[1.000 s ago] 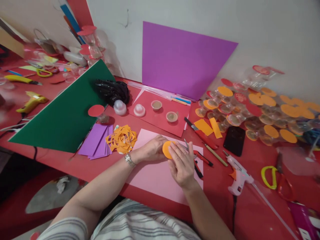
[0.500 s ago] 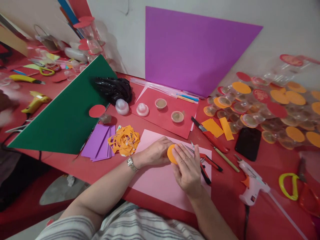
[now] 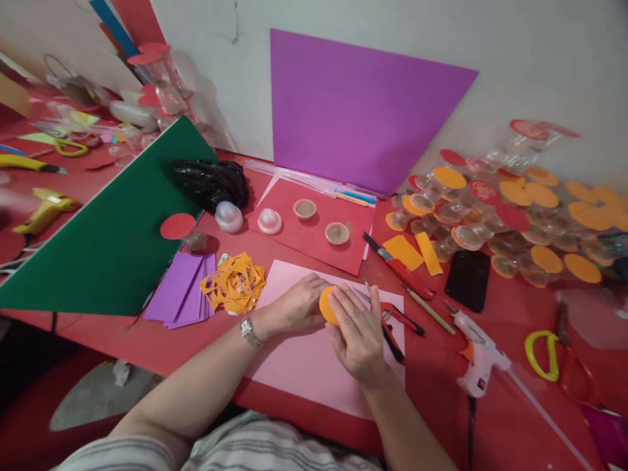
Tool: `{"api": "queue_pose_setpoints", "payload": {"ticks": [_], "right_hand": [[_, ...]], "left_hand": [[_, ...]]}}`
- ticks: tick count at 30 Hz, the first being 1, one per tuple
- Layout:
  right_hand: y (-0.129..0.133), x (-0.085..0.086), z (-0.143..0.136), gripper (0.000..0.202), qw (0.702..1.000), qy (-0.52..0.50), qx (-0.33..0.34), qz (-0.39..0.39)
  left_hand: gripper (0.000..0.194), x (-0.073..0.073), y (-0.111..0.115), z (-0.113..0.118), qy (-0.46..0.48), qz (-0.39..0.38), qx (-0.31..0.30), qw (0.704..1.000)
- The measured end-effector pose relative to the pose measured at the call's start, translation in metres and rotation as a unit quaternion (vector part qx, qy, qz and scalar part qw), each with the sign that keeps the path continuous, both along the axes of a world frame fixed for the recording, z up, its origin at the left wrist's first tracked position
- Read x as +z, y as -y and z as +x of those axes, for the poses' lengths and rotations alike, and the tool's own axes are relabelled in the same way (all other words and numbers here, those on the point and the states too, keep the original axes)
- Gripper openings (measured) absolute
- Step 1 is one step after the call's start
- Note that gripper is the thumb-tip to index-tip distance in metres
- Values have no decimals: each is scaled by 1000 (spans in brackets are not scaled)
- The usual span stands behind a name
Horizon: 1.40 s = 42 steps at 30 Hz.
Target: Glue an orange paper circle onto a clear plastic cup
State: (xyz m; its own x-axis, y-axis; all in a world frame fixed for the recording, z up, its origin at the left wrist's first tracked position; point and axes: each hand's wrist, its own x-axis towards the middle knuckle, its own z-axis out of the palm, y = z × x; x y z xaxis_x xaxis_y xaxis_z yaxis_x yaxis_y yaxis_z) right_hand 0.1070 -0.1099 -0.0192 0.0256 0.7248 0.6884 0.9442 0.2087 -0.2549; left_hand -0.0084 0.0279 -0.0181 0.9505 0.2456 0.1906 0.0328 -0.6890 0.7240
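Over a pink sheet [image 3: 314, 386] on the red table, my two hands meet around an orange disc [image 3: 330, 305]. My right hand [image 3: 357, 330] lies over the disc's right side with its fingers pressed together on it. My left hand [image 3: 299, 304], with a watch [image 3: 250, 331] at the wrist, is curled against the disc's left side; its fingertips are hidden. Anything beneath the disc is out of sight. Red-handled pliers [image 3: 392, 337] lie beside my right hand. Orange paper cutouts [image 3: 234, 282] and purple strips [image 3: 181, 291] lie left of the sheet.
Clear domes, one of them [image 3: 269, 221], and small sand-filled cups [image 3: 337, 233] stand behind. At right are a phone [image 3: 468, 280], a glue gun [image 3: 478, 360], scissors [image 3: 542, 355] and stacked hourglass shapes [image 3: 471, 212]. A green board [image 3: 122, 229] stands at left.
The whole view has shifted, so things on the table appear farther left. My hands keep nearly the same pose around the orange disc.
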Motion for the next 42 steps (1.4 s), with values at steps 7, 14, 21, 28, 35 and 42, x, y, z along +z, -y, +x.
{"api": "queue_pose_setpoints", "payload": {"ticks": [7, 14, 21, 28, 35, 42], "right_hand": [[0, 0, 0, 34, 1000, 1, 1, -4], [2, -1, 0, 40, 1000, -11, 3, -6], [6, 4, 3, 34, 999, -29, 18, 3], [5, 3, 5, 39, 999, -38, 25, 3], [7, 3, 3, 38, 999, 9, 31, -18], [5, 4, -2, 42, 999, 1, 14, -29]], "left_hand": [[14, -1, 1, -1, -2, 14, 4, 1000], [12, 2, 3, -3, 6, -14, 3, 1000], [33, 2, 3, -4, -13, -11, -2, 1000], [50, 1, 4, -5, -29, -25, -11, 999], [39, 0, 5, -1, -39, -22, -27, 999], [53, 0, 3, -3, -44, -31, -20, 998]]}}
